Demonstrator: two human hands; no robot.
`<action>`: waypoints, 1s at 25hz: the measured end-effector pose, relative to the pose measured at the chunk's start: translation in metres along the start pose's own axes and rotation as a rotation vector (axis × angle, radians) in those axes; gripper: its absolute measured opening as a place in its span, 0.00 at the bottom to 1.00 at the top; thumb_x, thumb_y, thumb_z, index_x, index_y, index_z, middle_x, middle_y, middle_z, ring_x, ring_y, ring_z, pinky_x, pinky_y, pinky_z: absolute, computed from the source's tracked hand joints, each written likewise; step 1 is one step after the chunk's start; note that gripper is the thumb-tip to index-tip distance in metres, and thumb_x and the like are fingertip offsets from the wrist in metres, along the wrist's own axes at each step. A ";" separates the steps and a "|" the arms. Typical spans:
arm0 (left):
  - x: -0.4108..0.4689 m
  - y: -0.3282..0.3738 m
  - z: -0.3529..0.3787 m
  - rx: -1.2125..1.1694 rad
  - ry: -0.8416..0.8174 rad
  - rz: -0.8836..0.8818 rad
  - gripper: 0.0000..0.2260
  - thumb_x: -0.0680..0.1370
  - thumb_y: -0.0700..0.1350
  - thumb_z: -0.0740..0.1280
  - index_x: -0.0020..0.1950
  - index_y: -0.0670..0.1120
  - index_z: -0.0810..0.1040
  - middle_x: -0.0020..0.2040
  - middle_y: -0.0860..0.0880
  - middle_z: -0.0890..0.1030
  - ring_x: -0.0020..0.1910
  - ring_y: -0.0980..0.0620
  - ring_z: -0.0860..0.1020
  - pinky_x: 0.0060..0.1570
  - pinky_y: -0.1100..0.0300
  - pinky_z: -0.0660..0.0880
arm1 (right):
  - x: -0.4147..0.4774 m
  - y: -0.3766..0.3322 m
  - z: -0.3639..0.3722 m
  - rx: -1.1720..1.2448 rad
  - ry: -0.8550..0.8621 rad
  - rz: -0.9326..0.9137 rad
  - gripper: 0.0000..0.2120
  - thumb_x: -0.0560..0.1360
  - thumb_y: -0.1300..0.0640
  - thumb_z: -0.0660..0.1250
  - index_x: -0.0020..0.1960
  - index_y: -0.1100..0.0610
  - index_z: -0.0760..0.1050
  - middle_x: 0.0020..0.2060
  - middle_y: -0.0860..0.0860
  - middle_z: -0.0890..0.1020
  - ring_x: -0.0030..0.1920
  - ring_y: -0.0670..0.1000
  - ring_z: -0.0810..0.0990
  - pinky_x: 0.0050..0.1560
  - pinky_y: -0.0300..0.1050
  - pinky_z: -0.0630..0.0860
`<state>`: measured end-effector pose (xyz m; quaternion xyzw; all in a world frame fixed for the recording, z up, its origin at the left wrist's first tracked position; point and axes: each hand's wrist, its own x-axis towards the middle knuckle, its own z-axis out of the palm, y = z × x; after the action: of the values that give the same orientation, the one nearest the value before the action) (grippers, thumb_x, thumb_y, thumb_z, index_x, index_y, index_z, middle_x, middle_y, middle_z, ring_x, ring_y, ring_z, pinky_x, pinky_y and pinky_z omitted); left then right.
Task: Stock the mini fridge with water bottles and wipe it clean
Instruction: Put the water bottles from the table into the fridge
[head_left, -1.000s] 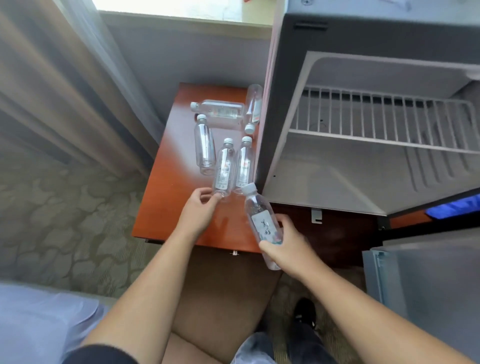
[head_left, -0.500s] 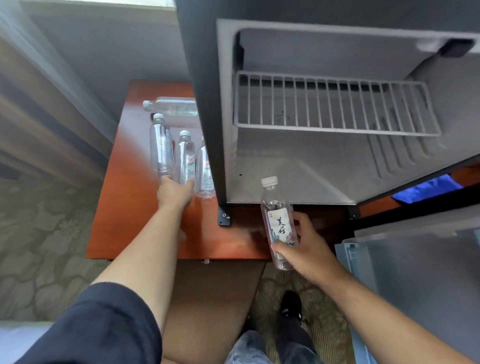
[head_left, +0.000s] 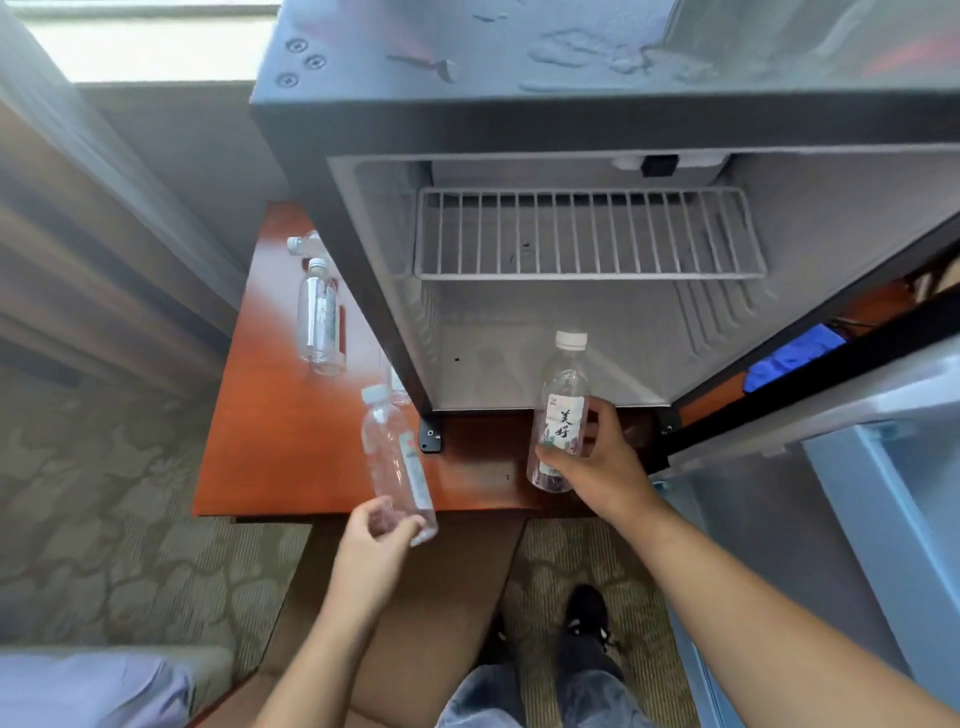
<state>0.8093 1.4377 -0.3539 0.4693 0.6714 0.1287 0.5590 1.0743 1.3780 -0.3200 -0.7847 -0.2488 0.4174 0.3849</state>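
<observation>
Since the earlier frame the left hand (head_left: 371, 530) has lifted a clear plastic bottle (head_left: 397, 462) off the table at 7 o'clock from the open grey mini fridge (head_left: 519, 124), while the right hand (head_left: 597, 467) grips a labelled clear bottle (head_left: 561, 410) at its mouth; risk: the left's low pinch may let it tip.

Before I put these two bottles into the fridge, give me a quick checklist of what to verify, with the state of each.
1. Fridge door open: ok, it is swung wide to the right.
2. Right hand grip on the labelled bottle: ok, fingers wrap its lower half, cap up.
3. Left hand grip on the second bottle: cannot tell if firm; it pinches only the base and the bottle tilts.
4. Fridge floor free for bottles: ok, nothing stands there.
5. Wire shelf free: ok, nothing on it.
6. More bottles to stock: not ok yet, bottles on the table remain beside the fridge.
</observation>
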 end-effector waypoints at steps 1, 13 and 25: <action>-0.013 0.003 0.009 0.052 -0.041 0.049 0.21 0.73 0.45 0.77 0.63 0.51 0.75 0.56 0.51 0.82 0.49 0.63 0.81 0.55 0.63 0.78 | 0.003 -0.001 -0.001 -0.001 0.014 -0.020 0.30 0.72 0.60 0.78 0.66 0.45 0.66 0.52 0.41 0.79 0.52 0.36 0.78 0.41 0.24 0.73; 0.058 0.120 0.119 0.218 -0.095 0.374 0.28 0.76 0.50 0.75 0.72 0.48 0.69 0.64 0.53 0.78 0.62 0.54 0.77 0.56 0.67 0.68 | 0.072 -0.019 0.001 -0.100 0.222 -0.132 0.35 0.72 0.56 0.78 0.75 0.47 0.66 0.63 0.48 0.79 0.60 0.50 0.79 0.55 0.41 0.74; 0.168 0.160 0.152 0.291 0.125 0.450 0.25 0.78 0.40 0.71 0.74 0.43 0.67 0.69 0.42 0.77 0.67 0.40 0.76 0.66 0.51 0.73 | 0.158 -0.032 0.026 -0.080 0.230 -0.209 0.31 0.74 0.56 0.76 0.73 0.47 0.66 0.60 0.50 0.81 0.53 0.46 0.79 0.40 0.18 0.66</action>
<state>1.0307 1.5982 -0.4001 0.6730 0.5950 0.1806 0.4005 1.1334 1.5189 -0.3766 -0.8118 -0.2999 0.2723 0.4207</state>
